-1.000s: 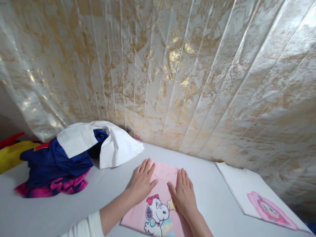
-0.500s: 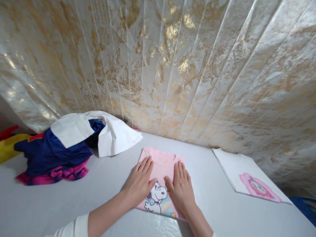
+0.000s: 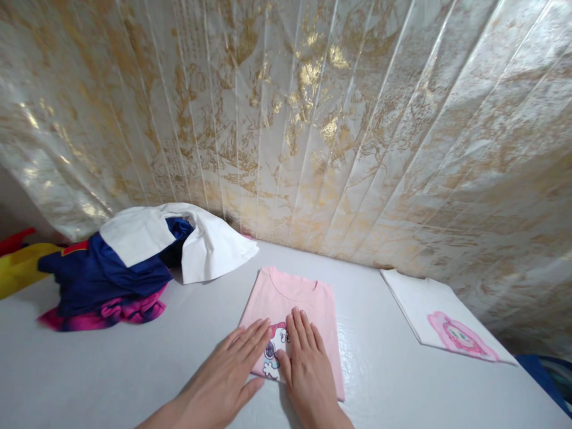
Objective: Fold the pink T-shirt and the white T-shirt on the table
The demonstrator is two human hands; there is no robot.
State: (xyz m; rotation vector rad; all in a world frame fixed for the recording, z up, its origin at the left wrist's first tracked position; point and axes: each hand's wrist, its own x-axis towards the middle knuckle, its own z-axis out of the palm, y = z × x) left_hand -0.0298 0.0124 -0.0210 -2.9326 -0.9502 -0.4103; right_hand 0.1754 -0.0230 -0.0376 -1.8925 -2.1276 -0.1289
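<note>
Pink shirt (image 3: pixel 322 310) lay folded beneath both palms: left hand (image 3: pixel 230 369) flat and outstretched over its lower left edge, right hand (image 3: pixel 308 363) likewise across the print (image 3: pixel 270 350). Around it spread a white table (image 3: pixel 384 387), heaped clothes (image 3: pixel 114 274) leftward, a folded white shirt (image 3: pixel 417 301) rightward.

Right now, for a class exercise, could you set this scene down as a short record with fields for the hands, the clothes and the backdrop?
Pink shirt: folded flat, neckline away from the person, cartoon print partly covered
Left hand: open, fingers over the shirt's lower left
Right hand: open, palm down across the print
Left side: heaped clothes, white garment over navy garment
Right side: folded white shirt, pink print
Backdrop: crinkled gold-and-silver covering
</note>
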